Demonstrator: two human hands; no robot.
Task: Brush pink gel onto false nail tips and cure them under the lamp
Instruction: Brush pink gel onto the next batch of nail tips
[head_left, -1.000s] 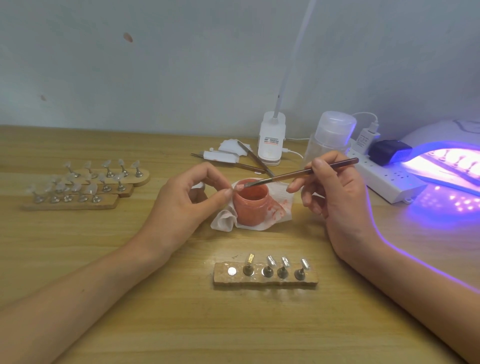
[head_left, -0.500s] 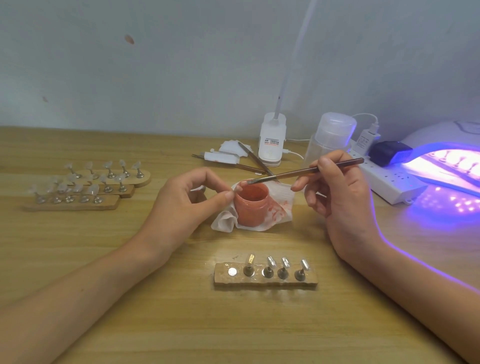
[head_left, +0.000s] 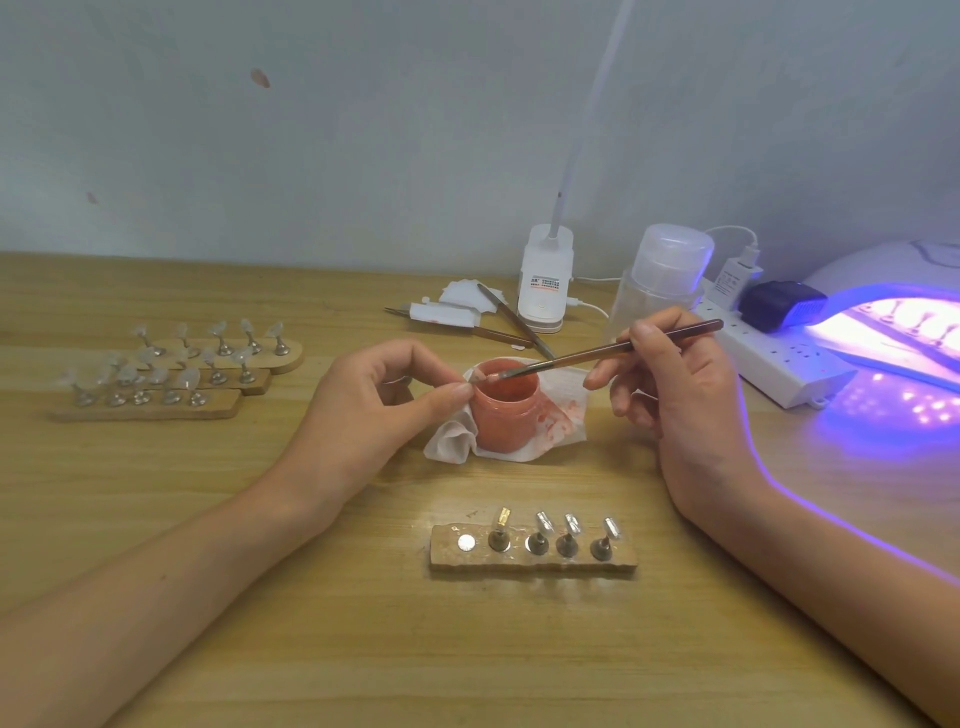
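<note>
Wooden table (head_left: 311, 649) fills view. Curing lamp (head_left: 893, 332) glows violet at far right, stands visible inside. Left hand (head_left: 374, 415) pinches nail tip (head_left: 470, 385) between thumb and forefinger. Right hand (head_left: 680, 400) grips brush (head_left: 623, 347) pen-style. 3 strips of clear tips (head_left: 171, 374) sit far left; front strip (head_left: 532, 564) holds 4 stands, 1 empty magnet. Pink gel jar (head_left: 506, 415) stands on stained tissue (head_left: 556, 431) between hands. Brush slants from upper right down-left, bristles meeting nail tip above jar's left rim. Tip mostly hidden by fingers. Right hand nearer lamp; power strip (head_left: 769, 358) lies between.
</note>
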